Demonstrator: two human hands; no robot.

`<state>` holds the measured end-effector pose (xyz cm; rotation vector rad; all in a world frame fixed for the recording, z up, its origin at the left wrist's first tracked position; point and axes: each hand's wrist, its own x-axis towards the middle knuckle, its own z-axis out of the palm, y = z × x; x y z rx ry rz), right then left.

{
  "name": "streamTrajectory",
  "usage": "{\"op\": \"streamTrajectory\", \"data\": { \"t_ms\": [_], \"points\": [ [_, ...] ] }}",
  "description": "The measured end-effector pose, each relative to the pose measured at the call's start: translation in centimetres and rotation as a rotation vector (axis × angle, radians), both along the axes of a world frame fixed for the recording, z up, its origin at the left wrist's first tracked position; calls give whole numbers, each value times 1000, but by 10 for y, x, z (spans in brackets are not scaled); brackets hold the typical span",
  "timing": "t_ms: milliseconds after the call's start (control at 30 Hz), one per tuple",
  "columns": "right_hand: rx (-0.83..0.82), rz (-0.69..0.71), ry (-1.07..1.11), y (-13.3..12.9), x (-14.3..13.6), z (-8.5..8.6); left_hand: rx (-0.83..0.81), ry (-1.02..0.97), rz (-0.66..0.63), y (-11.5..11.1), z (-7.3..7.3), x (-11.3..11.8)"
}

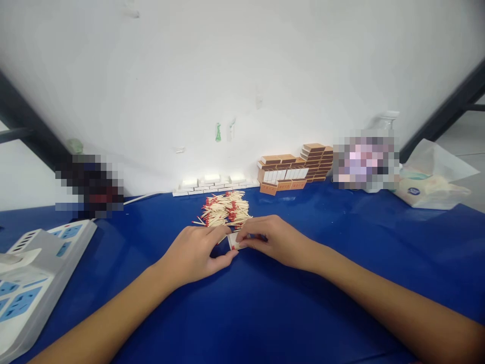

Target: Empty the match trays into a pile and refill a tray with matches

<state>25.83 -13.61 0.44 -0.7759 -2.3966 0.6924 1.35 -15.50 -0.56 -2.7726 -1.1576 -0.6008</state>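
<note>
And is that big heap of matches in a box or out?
Out: the matches lie loose in a heap on the blue tabletop.

A whitish wall (235,60) stands at the back edge of a deep-blue tabletop (235,318), marked by a green scrap (218,132). Dark bars slant at the left (30,108) and right (441,114); beyond the latter, a pale grey surface (460,139) may be flooring. Soft light leaves a faint sheen on the blue.

Power strip (49,283) and tissue pack (428,192) flank the grip
Blue sockets (70,231) dot the strip, left of the grip; the pack sits right and beyond it. Behind rises a pale wall (227,60) with a green scrap (218,132).
</note>
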Motion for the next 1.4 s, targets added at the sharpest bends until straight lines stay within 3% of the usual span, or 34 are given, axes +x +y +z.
{"op": "streamTrajectory", "data": {
  "t_ms": [333, 467, 667, 1400],
  "points": [
    [42, -62, -3, 0, 1, 1, -50, 5, 20, -2, 3, 2],
    [122, -164, 1, 5, 5, 2, -50, 13, 20, -3, 3, 2],
    [254, -307, -235, 18, 14, -6, -42, -4, 15, -4, 2, 4],
    [81, -283, -269, 19, 14, -7, -53, 11, 11, -4, 4, 5]
  ]
}}
